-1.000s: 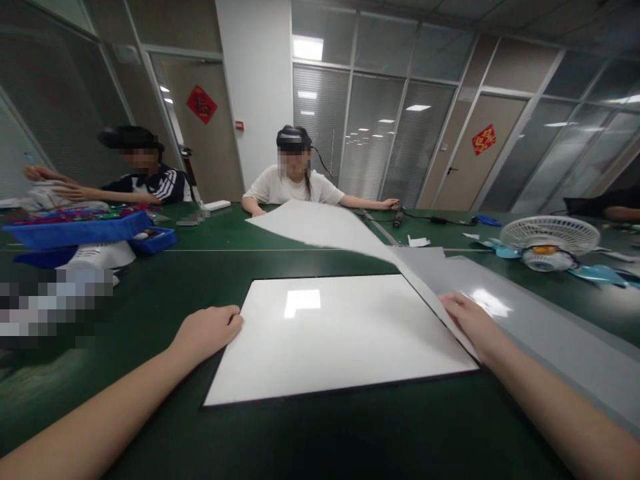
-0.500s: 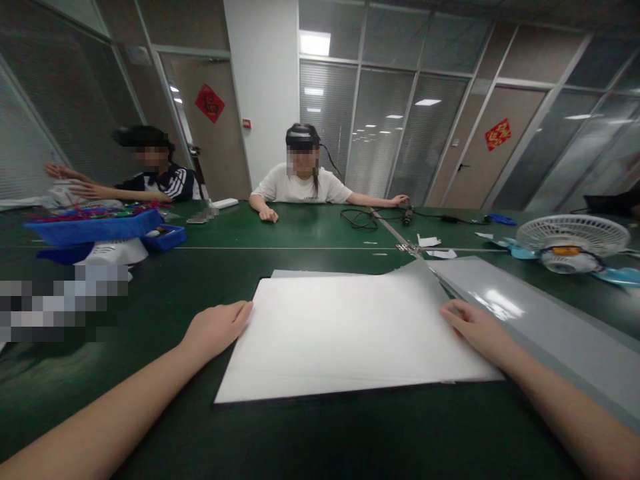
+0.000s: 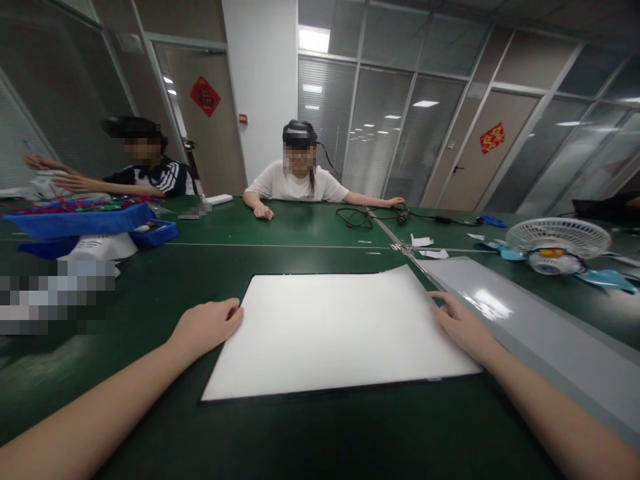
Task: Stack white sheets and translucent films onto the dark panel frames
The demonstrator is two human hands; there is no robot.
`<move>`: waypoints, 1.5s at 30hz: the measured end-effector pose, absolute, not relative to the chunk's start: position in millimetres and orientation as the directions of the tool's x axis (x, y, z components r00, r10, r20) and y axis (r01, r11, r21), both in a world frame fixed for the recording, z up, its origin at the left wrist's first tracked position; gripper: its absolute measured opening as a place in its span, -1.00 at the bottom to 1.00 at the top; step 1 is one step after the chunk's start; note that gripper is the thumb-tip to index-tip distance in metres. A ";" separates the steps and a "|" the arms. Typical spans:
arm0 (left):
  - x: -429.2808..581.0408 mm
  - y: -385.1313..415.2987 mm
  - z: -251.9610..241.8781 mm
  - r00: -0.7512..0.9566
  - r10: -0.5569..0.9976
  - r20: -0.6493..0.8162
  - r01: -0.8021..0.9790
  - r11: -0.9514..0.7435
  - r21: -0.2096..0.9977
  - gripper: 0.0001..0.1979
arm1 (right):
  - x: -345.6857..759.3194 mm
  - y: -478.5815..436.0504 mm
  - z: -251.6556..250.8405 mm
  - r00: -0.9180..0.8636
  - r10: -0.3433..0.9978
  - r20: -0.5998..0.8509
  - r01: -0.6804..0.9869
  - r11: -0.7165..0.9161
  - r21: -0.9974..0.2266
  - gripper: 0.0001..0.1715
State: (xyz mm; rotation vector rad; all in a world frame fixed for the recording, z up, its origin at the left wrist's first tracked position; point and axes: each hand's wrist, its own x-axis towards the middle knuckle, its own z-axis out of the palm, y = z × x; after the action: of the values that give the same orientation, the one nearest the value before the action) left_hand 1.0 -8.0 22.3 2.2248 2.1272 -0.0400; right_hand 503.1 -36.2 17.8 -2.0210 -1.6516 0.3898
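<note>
A thin white sheet [image 3: 330, 333] lies on a black-edged flat panel on the green table, its far right corner slightly raised. My left hand [image 3: 207, 327] is closed at the left edge, fingers curled and thumb against the border; what the curled fingers grip underneath is hidden. At the right edge, my right hand [image 3: 460, 327] has its index finger stretched out and its thumb apart from it, touching the sheet's side. The remaining fingers of that hand are mostly out of sight. To its right lies a glossy grey sheet [image 3: 545, 333].
A fan with a white grille [image 3: 557, 240] and blue blades stands at the right. Paper scraps [image 3: 434, 254] and a black cable [image 3: 355, 218] lie farther back. Blue trays [image 3: 80, 223] with wires are at the left. One person [image 3: 295, 177] sits opposite, another [image 3: 150, 173] at far left.
The grey layer that showed behind the white sheet's far edge is no longer visible, and the sheet lies flatter. My right index finger has straightened. The whole view has shifted slightly.
</note>
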 end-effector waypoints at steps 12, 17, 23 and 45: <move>-2.0 -4.5 19.8 0.055 0.996 -0.077 0.998 -0.052 0.038 -0.55 | 504.0 -39.2 19.9 0.222 0.965 0.140 0.865 -0.129 -0.486 -0.44; -2.3 -4.4 18.9 0.051 0.997 -0.055 0.998 -0.049 0.040 -0.56 | 513.9 -35.4 13.8 0.152 0.983 0.099 0.908 -0.099 -0.408 -0.54; -2.2 -3.8 18.3 0.045 0.997 -0.068 0.999 -0.043 0.032 -0.54 | 516.5 -34.4 12.9 0.124 0.990 0.070 0.921 -0.088 -0.378 -0.52; -0.9 -5.7 21.0 0.062 0.996 -0.059 0.998 -0.060 0.023 -0.60 | 516.7 -30.8 9.3 0.188 0.981 0.039 0.929 -0.164 -0.332 -0.52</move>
State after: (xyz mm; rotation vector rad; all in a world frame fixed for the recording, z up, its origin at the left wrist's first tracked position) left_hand -0.9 -5.7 21.0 2.2465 2.1133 -0.0426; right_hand 516.7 -30.8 9.3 -2.1852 -1.8194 0.2669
